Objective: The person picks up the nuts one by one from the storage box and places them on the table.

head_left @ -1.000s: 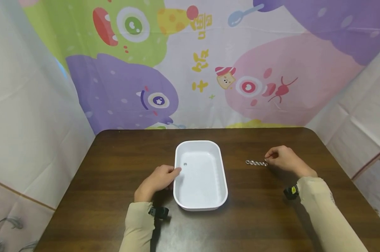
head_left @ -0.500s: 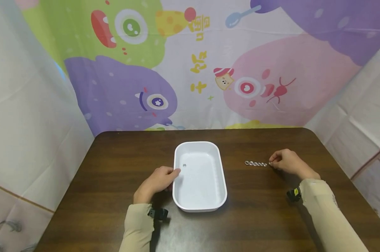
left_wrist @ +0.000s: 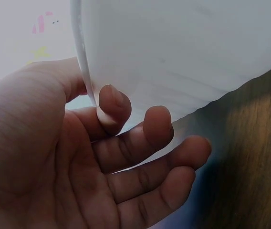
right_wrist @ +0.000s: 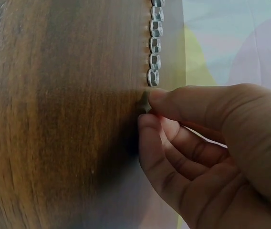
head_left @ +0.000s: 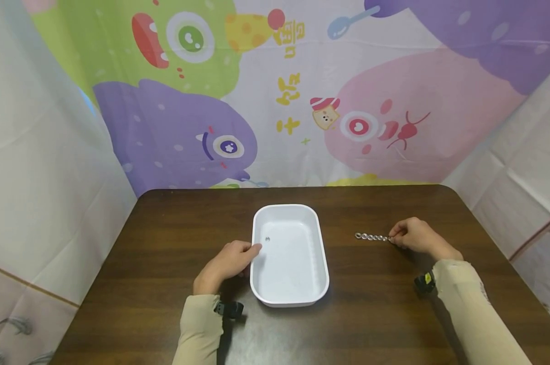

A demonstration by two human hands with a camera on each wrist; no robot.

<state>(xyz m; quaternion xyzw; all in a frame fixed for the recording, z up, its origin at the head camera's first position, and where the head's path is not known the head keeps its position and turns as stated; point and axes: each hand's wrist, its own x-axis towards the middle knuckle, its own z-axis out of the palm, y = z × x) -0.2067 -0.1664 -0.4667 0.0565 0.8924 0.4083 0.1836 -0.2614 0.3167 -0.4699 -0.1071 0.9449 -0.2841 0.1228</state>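
Observation:
A white rectangular tray (head_left: 289, 298) stands on the brown table, with one small metal piece, seemingly a nut (head_left: 267, 239), inside near its left wall. The left hand (head_left: 231, 260) grips the tray's left rim, thumb over the edge and curled fingers outside, as the left wrist view shows. To the right of the tray lies a straight row of several small silvery nuts (right_wrist: 155, 45). At the row's right end the right hand (head_left: 418, 235) pinches another nut (right_wrist: 145, 102) between thumb and forefinger, close to the tabletop. The fingertips cover most of that nut.
The dark wood-grain table (head_left: 160, 284) has rounded far corners. A cartoon-printed curtain (head_left: 293, 157) hangs behind its far edge, and pale sheets (head_left: 42, 152) hang at both sides. Each wrist wears a small black camera (head_left: 229, 308).
The right hand has shifted slightly right and lowered its nut from above the row to the row's right end. The left hand keeps its hold on the tray.

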